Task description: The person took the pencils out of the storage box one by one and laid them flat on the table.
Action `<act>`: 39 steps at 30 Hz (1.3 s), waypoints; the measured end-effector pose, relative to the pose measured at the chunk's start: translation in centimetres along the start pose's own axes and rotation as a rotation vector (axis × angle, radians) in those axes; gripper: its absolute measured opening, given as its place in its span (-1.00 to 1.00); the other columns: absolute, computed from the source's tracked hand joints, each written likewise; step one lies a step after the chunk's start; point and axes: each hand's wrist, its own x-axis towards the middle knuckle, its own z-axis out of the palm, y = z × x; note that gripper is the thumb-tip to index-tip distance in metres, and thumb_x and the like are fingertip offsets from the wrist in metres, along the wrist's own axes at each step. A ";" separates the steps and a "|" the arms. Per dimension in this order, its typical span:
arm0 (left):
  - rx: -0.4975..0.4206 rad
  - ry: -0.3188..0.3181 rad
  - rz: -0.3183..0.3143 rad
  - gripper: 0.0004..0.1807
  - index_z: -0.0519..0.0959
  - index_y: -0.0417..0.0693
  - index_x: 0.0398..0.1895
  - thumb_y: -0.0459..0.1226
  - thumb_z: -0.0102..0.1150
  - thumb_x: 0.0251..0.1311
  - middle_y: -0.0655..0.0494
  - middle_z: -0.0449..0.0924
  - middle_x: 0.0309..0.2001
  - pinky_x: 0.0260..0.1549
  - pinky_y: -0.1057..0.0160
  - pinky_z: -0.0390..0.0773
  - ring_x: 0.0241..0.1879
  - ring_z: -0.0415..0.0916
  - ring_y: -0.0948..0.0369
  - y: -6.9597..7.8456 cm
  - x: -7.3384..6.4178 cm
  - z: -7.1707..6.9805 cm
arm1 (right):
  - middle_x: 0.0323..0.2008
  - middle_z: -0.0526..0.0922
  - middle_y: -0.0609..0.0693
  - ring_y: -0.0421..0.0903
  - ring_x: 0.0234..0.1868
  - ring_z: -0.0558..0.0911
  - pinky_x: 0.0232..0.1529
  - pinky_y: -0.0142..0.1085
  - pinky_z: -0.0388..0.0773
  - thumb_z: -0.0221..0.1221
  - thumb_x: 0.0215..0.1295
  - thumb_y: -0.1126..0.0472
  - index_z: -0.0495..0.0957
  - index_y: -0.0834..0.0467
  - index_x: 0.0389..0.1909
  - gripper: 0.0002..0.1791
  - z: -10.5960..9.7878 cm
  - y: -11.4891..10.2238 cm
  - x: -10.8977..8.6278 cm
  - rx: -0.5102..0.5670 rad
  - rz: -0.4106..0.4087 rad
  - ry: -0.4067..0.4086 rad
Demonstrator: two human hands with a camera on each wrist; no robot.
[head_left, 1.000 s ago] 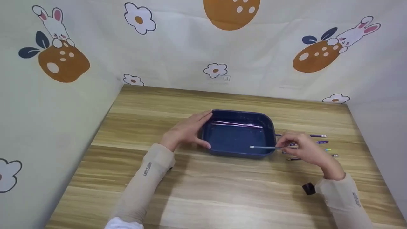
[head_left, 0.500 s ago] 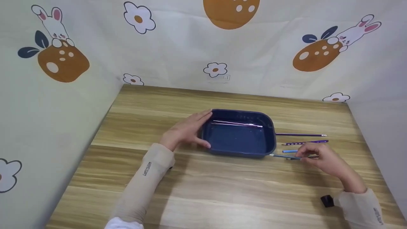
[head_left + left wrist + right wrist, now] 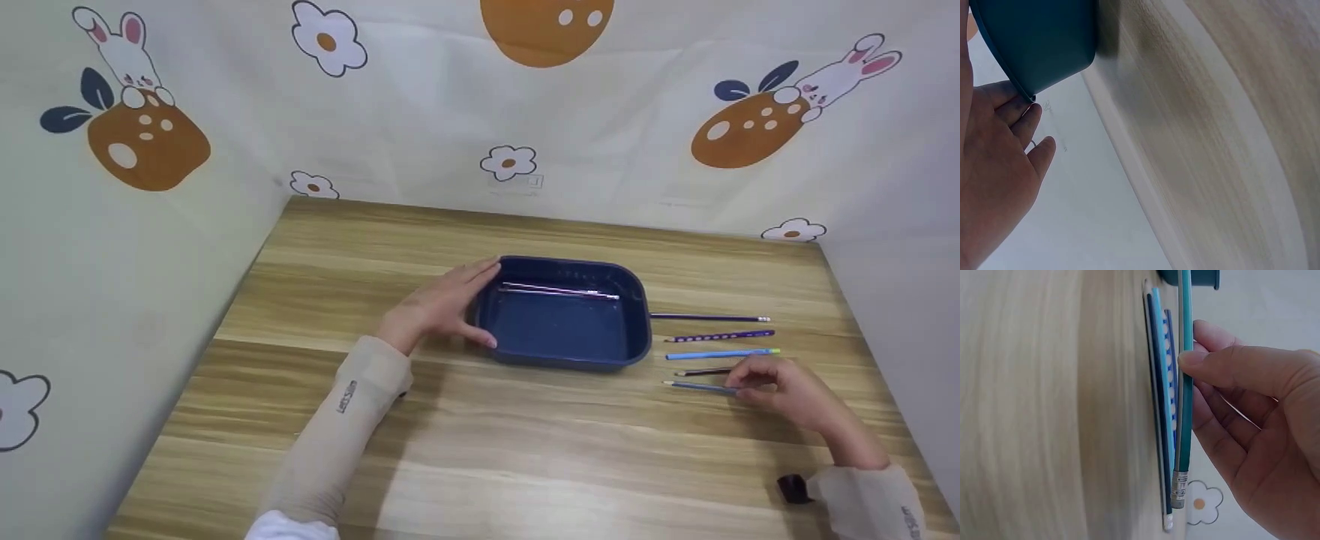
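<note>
A dark blue rectangular box (image 3: pixel 559 330) sits on the table, with slim pencils (image 3: pixel 555 290) lying along its far inner wall. My left hand (image 3: pixel 442 307) rests on its left end, fingers at the far corner and thumb at the near one; the left wrist view has fingertips touching the box rim (image 3: pixel 1032 98). To the right of the box, my right hand (image 3: pixel 776 390) pinches a blue-green pencil (image 3: pixel 1184 405) between thumb and fingers. Its sharpened end points left, and its metal band and eraser show in the right wrist view. The pencil is held above the tabletop.
Right of the box lie a dark pencil (image 3: pixel 709 317), a purple pencil with pale spots (image 3: pixel 720 336), a light blue pen-like stick (image 3: pixel 712 354) and another dark pencil (image 3: pixel 701 372), roughly parallel. Patterned cloth walls (image 3: pixel 420 112) enclose the wooden table (image 3: pixel 525 450).
My right hand has carried the pencil from over the box's right side to the right and nearer me, beside the other pencils. My left hand and the box have stayed put.
</note>
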 end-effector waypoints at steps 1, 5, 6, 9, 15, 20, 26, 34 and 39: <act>0.003 -0.001 -0.003 0.41 -0.18 0.03 0.63 0.40 0.35 -0.18 0.12 -0.27 0.65 0.60 0.04 -0.11 0.62 -0.21 0.08 0.0 0.0 0.0 | -0.34 0.71 -0.03 -0.45 -0.29 0.60 -0.24 -0.64 0.54 0.30 0.07 0.57 0.67 0.19 -0.37 -0.77 0.0 0.3 -0.1 0.003 -0.005 0.004; 0.003 -0.003 -0.011 0.41 -0.18 0.05 0.63 0.42 0.34 -0.19 0.14 -0.27 0.65 0.60 0.04 -0.11 0.62 -0.20 0.07 0.0 0.0 0.0 | -0.37 0.70 -0.14 -0.49 -0.27 0.58 -0.24 -0.67 0.51 0.31 0.04 0.58 0.68 0.20 -0.37 -0.77 -0.1 1.3 -0.5 -0.003 -0.010 0.008; 0.002 -0.003 -0.013 0.41 -0.18 0.05 0.63 0.42 0.34 -0.19 0.14 -0.27 0.65 0.60 0.03 -0.11 0.62 -0.20 0.07 0.0 0.0 0.1 | -0.38 0.70 -0.12 -0.50 -0.26 0.58 -0.24 -0.67 0.51 0.31 0.03 0.58 0.68 0.19 -0.37 -0.75 -0.1 1.4 -0.6 -0.008 -0.006 0.005; -0.002 -0.005 -0.015 0.41 -0.19 0.06 0.63 0.42 0.33 -0.19 0.14 -0.27 0.65 0.60 0.03 -0.12 0.62 -0.20 0.07 0.1 0.0 0.0 | -0.37 0.70 -0.15 -0.53 -0.26 0.56 -0.24 -0.67 0.51 0.31 0.02 0.58 0.69 0.15 -0.39 -0.74 -0.4 1.7 -0.7 -0.048 0.022 -0.004; -0.004 -0.003 -0.011 0.40 -0.18 0.05 0.63 0.40 0.36 -0.18 0.17 -0.28 0.65 0.60 0.03 -0.10 0.62 -0.20 0.08 0.0 0.0 -0.1 | -0.38 0.72 -0.09 -0.56 -0.26 0.53 -0.27 -0.63 0.53 0.32 0.02 0.57 0.69 0.04 -0.42 -0.68 -0.8 1.4 -0.4 -0.154 0.080 -0.003; -0.003 0.000 -0.008 0.40 -0.17 0.04 0.63 0.40 0.36 -0.18 0.19 -0.28 0.65 0.60 0.04 -0.09 0.62 -0.19 0.10 0.0 0.0 0.0 | -0.39 0.74 -0.04 -0.56 -0.30 0.54 -0.31 -0.62 0.54 0.35 -0.03 0.57 0.68 0.03 -0.46 -0.66 -0.9 1.5 -0.1 -0.206 0.044 0.016; 0.005 -0.007 -0.012 0.40 -0.18 0.05 0.63 0.41 0.34 -0.18 0.20 -0.29 0.65 0.60 0.07 -0.10 0.62 -0.20 0.12 0.0 0.0 0.1 | -0.41 0.72 -0.07 -0.54 -0.32 0.53 -0.37 -0.54 0.57 0.34 -0.07 0.61 0.64 0.00 -0.49 -0.61 -1.0 1.6 0.3 -0.284 0.018 0.016; 0.009 -0.003 -0.013 0.39 -0.17 0.05 0.63 0.39 0.36 -0.17 0.18 -0.28 0.65 0.60 0.05 -0.06 0.62 -0.19 0.10 0.0 0.0 0.0 | -0.39 0.72 -0.10 -0.50 -0.33 0.54 -0.37 -0.45 0.62 0.35 -0.04 0.58 0.64 -0.02 -0.48 -0.62 -1.1 1.7 0.4 -0.325 0.054 0.006; 0.010 -0.007 -0.013 0.39 -0.17 0.06 0.63 0.40 0.35 -0.17 0.17 -0.28 0.65 0.60 0.04 -0.06 0.62 -0.20 0.09 0.1 0.0 0.0 | -0.37 0.72 -0.07 -0.50 -0.32 0.55 -0.35 -0.45 0.63 0.37 -0.06 0.58 0.65 0.01 -0.45 -0.63 -1.0 1.8 0.3 -0.307 0.072 0.008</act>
